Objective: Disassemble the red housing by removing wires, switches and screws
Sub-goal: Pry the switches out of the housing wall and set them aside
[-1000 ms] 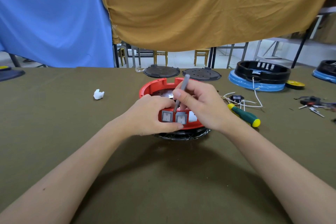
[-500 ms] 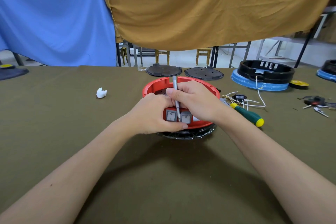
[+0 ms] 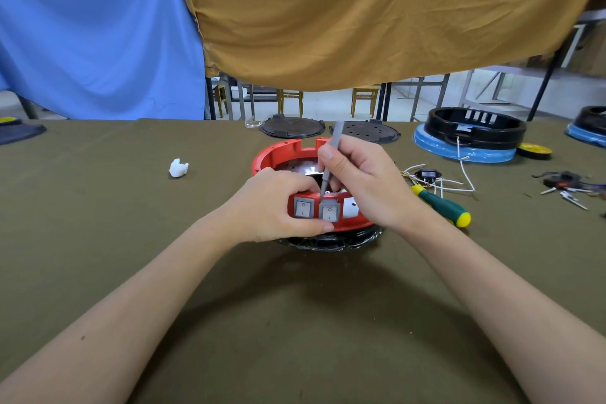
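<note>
The left hand (image 3: 272,203) grips the red housing (image 3: 278,154); the right hand (image 3: 364,180) holds a grey tool (image 3: 329,167), tip above the right switch (image 3: 329,212)

Matt olive cloth covers my tabletop (image 3: 131,239). The housing (image 3: 278,154) is glossy red plastic, its switches (image 3: 303,208) grey plastic; my tool (image 3: 331,161) looks dull grey.

- I see bright, even daylight, sharp focus mid-frame
- soft shadow on the tabletop (image 3: 98,239) under both forearms
- wide-angle bowing at the edges
</note>
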{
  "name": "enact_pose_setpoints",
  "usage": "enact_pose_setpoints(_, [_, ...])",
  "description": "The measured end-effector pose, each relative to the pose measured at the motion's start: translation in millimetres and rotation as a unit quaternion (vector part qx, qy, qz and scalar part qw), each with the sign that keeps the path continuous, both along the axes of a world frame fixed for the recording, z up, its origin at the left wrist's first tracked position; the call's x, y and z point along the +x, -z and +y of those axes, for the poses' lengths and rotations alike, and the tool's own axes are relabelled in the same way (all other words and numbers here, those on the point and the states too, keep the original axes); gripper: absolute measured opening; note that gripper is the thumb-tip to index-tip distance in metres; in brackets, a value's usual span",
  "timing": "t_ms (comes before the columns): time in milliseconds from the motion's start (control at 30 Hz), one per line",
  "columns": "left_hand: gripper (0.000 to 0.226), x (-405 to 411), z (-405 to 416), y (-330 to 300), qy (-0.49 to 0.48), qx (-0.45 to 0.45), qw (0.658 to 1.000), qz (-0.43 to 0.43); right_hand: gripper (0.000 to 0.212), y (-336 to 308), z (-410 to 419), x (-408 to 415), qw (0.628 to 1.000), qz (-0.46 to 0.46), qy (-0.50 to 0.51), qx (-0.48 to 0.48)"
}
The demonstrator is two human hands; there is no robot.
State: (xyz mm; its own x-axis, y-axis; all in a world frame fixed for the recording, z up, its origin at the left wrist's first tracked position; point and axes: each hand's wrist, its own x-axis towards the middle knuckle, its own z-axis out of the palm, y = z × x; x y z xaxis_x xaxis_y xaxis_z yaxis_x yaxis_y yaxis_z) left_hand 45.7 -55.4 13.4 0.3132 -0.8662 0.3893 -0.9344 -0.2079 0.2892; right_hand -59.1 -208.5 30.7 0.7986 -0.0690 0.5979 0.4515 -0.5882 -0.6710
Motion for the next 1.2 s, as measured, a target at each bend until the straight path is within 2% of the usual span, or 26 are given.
enact_pose_setpoints(167, [0.029, 0.1, 0.5, 0.4, -0.003, 0.001, 1.0, 0.01, 0.027, -0.9, 0.3, 3.0, 1.0, 0.02, 0.0, -0.014])
enact_pose_setpoints(333, [0.05, 1.7, 0.5, 1.3, 0.008, 0.002, 1.0, 0.028, 0.025, 4.4, -0.5, 3.5, 1.0, 0.02, -0.004, -0.007])
enact_pose_setpoints(433, [0.046, 2.3, 1.7, 2.3, 0.017, -0.008, 0.998, 0.061, 0.027, 4.9, -0.6, 5.7, 0.999, 0.027, 0.008, -0.037])
enact_pose_setpoints(800, [0.036, 0.9, 1.0, 2.2, 0.004, -0.032, 0.997, 0.07, 0.041, -5.9, 7.1, 22.6, 0.99, 0.11, 0.026, -0.09])
enact_pose_setpoints(933, [0.037, 1.7, 0.9, 2.4, 0.004, -0.028, 0.998, 0.064, 0.038, 2.3, 3.1, 16.3, 0.997, 0.045, 0.039, -0.058])
enact_pose_setpoints(1000, [0.049, 3.2, 0.3, 3.5, 0.006, -0.022, 0.998, 0.053, 0.034, 5.5, -0.7, 10.3, 0.998, 0.02, 0.034, -0.041])
enact_pose_setpoints(1100, [0.048, 3.4, 0.6, 4.2, 0.006, -0.018, 0.998, 0.055, 0.028, 5.8, 0.3, 5.5, 0.997, 0.028, 0.025, -0.065])
enact_pose_setpoints(1200, [0.042, 0.2, 0.8, 1.9, -0.001, -0.019, 0.998, 0.064, 0.033, 1.4, 6.4, 9.3, 0.995, 0.047, 0.021, -0.091])
